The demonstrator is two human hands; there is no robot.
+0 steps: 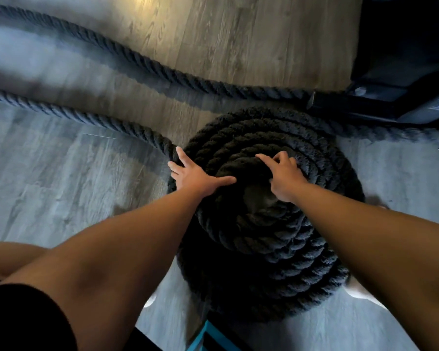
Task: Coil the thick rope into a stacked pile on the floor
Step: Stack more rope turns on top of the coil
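Note:
A thick black twisted rope is wound into a stacked round pile [271, 239] on the wood-look floor, just in front of me. My left hand [195, 174] lies flat on the pile's left side, fingers spread, where a loose strand [86, 117] runs in from the left. My right hand [283, 173] rests on the top inner turn with its fingers curled into the rope. A second loose strand [147, 63] crosses the floor further back, from the upper left toward the right.
A dark piece of equipment [401, 72] stands at the upper right, close behind the pile. My bare knee [10, 257] and dark shorts show at the lower left. A teal edge [208, 335] sits at the bottom centre.

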